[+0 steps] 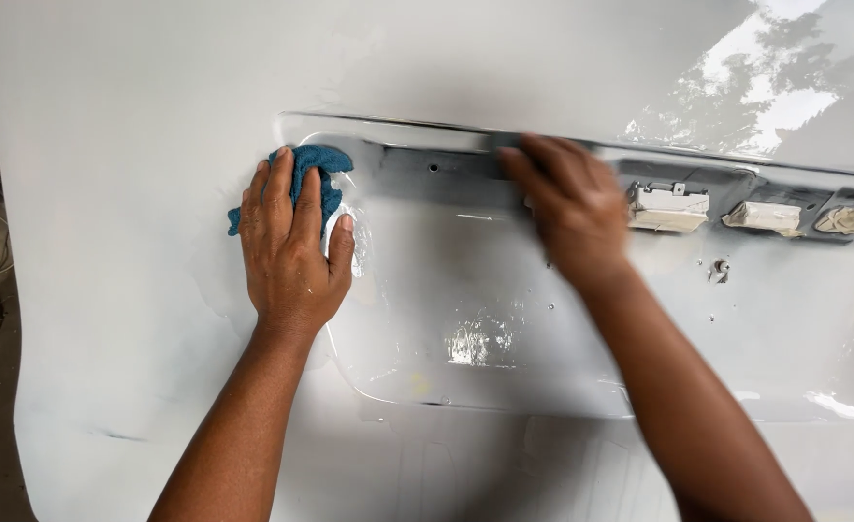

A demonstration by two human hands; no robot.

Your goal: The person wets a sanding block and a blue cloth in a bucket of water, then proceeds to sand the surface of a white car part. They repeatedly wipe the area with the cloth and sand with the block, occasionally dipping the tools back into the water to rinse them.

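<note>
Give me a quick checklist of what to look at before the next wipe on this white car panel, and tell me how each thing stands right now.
1. Cloth under control: ok. The left hand presses the blue cloth flat against the white panel.
2. Cloth on the work spot: ok. It sits at the recess's upper left corner.
3. Right hand placed: cannot tell. It is blurred at the recess's upper edge; whether it holds anything is unclear.
4. Masked fittings covered: ok, wrapped in pale tape.
5. Surface wet: ok, glossy patches show inside the recess.
6. Cloth clean enough: cannot tell.
</note>
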